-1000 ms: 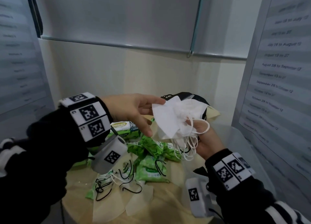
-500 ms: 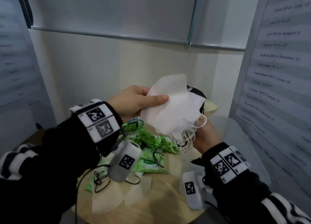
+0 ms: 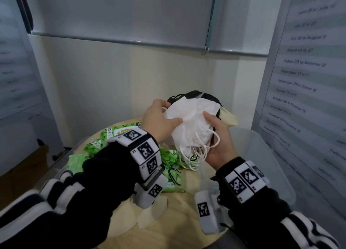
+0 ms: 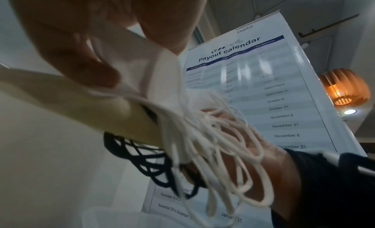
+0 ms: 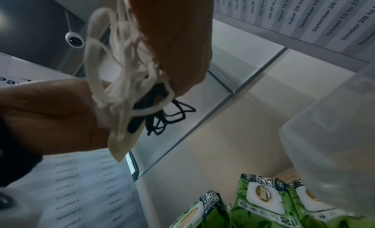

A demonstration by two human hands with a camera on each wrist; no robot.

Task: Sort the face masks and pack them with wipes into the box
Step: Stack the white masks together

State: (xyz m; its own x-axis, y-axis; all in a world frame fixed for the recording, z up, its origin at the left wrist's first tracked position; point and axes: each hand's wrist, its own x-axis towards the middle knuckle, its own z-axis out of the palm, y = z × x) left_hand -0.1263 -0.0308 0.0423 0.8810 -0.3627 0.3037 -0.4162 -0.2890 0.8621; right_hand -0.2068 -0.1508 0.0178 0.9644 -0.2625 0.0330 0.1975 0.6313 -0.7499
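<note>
Head view: left hand [image 3: 159, 120] and right hand [image 3: 218, 136] grasp a stack of white masks [image 3: 192, 121] between them; black and beige masks behind are mostly hidden; green wipes packs [image 3: 168, 160] lie below, partly covered by the left sleeve; the translucent box [image 3: 265, 155] sits right of the right hand, its outline faint. Left wrist view: blurred ear loops [image 4: 219, 143] dangle. Right wrist view: the box wall [image 5: 332, 127] is cut off.

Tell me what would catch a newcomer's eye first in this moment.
The bunch of white face masks held up at centre between the left hand and right hand, their ear loops dangling in a tangle. Next, the bright green wipes packs on the round wooden table below. A clear plastic box stands to the right.
</note>
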